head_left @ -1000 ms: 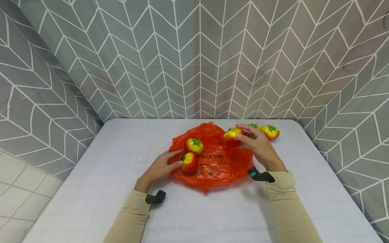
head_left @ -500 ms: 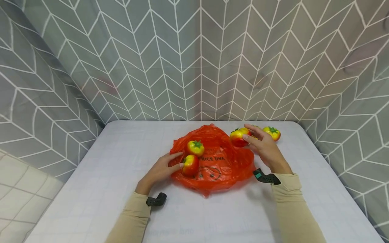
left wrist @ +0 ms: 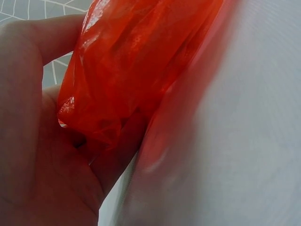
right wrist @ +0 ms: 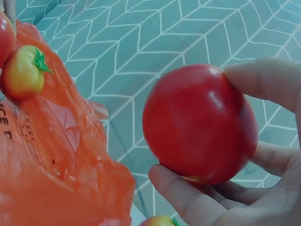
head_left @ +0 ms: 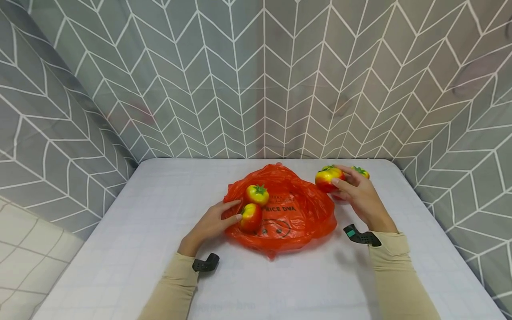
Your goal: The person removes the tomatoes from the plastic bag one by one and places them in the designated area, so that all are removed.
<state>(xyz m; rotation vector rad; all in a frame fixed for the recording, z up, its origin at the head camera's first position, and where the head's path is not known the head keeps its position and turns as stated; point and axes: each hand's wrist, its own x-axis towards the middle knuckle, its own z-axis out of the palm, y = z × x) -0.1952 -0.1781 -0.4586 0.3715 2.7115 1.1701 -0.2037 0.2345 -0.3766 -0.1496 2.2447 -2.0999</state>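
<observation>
An orange-red plastic bag with black print lies spread on the table. Two red-and-yellow tomatoes rest on its left part: a rear tomato and a front tomato. At the bag's left edge, my left hand holds the plastic between thumb and fingers, beside the front tomato. In the left wrist view the bag covers some of the fingers. Right of the bag, my right hand grips another tomato in its fingertips; its smooth red underside shows in the right wrist view.
Behind my right hand a further tomato sits near the back right of the white table, partly hidden. A patterned grey curtain stands along the back and both sides. Each wrist wears a black camera strap.
My right hand has moved rightward with its tomato, from over the bag's right part to beyond its edge. My left hand stays at the bag's left edge.
</observation>
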